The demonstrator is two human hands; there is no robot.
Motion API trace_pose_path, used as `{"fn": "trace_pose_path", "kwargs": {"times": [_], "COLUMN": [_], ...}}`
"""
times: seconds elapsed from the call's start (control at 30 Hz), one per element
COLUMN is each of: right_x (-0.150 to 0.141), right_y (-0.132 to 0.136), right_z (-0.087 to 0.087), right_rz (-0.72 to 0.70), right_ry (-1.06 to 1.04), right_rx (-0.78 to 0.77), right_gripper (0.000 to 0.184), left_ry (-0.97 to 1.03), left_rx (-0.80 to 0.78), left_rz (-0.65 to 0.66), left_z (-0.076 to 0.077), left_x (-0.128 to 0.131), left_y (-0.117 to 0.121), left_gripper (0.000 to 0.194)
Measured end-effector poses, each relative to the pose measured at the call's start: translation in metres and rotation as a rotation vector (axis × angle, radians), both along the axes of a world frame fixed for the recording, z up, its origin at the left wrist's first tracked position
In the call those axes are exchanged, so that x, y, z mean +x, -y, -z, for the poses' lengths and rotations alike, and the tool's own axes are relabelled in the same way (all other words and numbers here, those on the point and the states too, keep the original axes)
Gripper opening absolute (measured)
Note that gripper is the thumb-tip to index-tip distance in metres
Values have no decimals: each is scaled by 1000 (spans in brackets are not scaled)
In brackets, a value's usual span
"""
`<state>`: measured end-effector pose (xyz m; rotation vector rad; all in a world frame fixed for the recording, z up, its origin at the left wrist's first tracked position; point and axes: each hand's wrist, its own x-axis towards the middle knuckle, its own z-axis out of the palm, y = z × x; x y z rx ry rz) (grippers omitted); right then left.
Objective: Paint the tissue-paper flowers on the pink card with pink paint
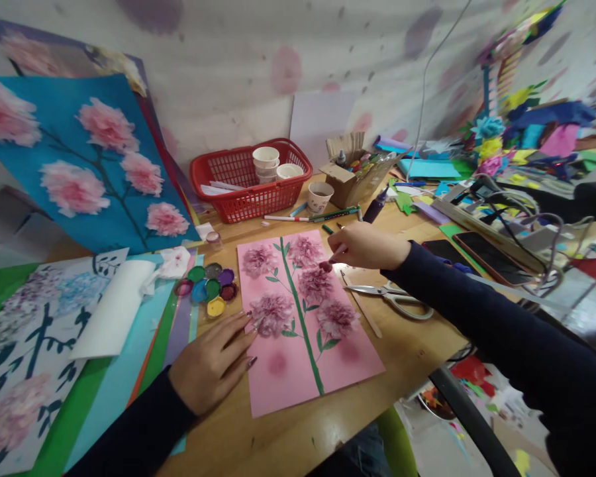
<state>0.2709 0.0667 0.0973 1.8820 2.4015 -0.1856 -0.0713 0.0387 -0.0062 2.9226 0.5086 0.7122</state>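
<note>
A pink sheet of paper [342, 377] lies on the wooden table, bearing a painted green stem and leaves and several frilly mauve paper flowers [272, 314]. My left hand [218, 361] rests with fingers outstretched at the sheet's left edge, fingertips beside the lower left flower. My right hand [365, 245] is closed around a sponge dauber [326, 266], a short pale stick with a dark red round tip. That tip is at the right-hand flowers; whether it touches them I cannot tell. Left of the sheet sits a cluster of small paint pots [212, 289].
Scissors [392, 291] and a wooden stick [365, 308] lie right of the sheet. Behind stand a red basket [258, 202] with paper cups, a patterned cup [320, 197] and a cardboard box [342, 182]. Blue flower artwork [79, 218] leans at left; phones [491, 255] lie at right.
</note>
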Motion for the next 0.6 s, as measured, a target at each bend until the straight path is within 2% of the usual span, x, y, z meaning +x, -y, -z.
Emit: {"fn": "trace_pose_path", "kwargs": {"times": [0.37, 0.6], "right_x": [-8, -1], "right_y": [-13, -15], "right_z": [-3, -8], "right_rz": [63, -37], "right_ry": [149, 112], "right_rx": [-74, -127], "right_gripper": [30, 16], "left_ry": [16, 1], "left_rx": [-21, -31], "left_rz": [-21, -15], "left_z": [4, 7], "left_x": [-2, -3], "left_y": [0, 0], "left_gripper": [26, 28]}}
